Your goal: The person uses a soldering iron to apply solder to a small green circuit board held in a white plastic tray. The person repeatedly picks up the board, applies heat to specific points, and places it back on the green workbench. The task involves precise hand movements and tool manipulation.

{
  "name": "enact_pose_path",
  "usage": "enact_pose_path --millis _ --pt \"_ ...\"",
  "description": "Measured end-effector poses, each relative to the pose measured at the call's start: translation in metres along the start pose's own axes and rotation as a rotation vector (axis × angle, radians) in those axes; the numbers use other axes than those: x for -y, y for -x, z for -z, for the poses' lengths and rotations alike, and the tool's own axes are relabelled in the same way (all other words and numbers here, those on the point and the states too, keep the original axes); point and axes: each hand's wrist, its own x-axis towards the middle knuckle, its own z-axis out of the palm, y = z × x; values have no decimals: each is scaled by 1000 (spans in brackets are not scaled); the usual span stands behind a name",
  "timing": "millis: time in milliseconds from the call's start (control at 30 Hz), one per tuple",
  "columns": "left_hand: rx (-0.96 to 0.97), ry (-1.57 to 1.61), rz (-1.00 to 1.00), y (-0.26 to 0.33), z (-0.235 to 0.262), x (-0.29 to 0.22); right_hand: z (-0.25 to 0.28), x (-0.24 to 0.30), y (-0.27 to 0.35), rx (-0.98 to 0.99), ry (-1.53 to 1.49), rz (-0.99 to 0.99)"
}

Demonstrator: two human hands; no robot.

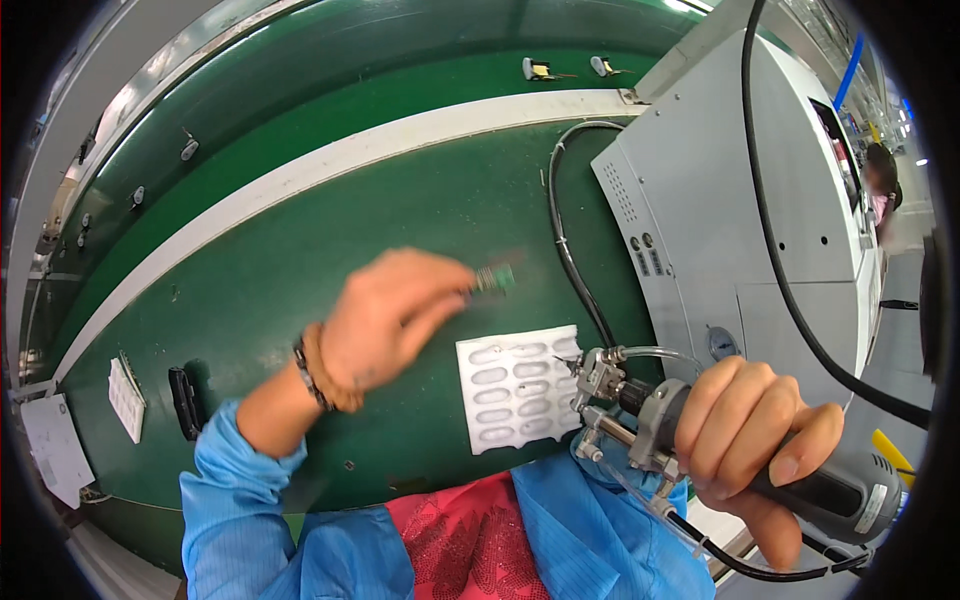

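Observation:
My left hand (395, 310) is over the green bench, its thumb and fingers pinched on a small green circuit board (495, 279); motion blurs the board's outline. My right hand (750, 435) wraps around the dark grip of a power screwdriver (650, 415) with a metal head, a clear tube and a black cable. The screwdriver's tip points left, close to the right edge of a white tray (517, 405). Oval pockets run in two columns across this tray, which lies in front of my body.
A large grey machine (730, 190) stands at the right, with a black hose (560, 215) beside it. Beyond the white ledge, several small parts lie on a green conveyor belt (420, 95). At the left are a second white tray (126, 400) and a black object (185, 403).

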Motion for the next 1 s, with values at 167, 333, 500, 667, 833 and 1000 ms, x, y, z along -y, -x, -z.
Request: enact_pose_path --millis 167,333,500,667,833,1000 --pt "-11 92 -77 30 -48 -22 -3 6 2 11 -27 28" --pt "-19 0 -82 35 -71 -24 -4 6 1 58 59 -1" --pt "-132 -7 -35 42 -83 -23 -5 -3 -3 89 56 -36" --pt "-171 86 53 46 -90 -18 -11 -17 -8 88 22 -76" --pt "-189 156 130 46 -88 -19 -27 -28 -11 -2 6 -187" --pt "-188 194 123 47 -87 -16 -30 -37 -10 -6 11 -214"
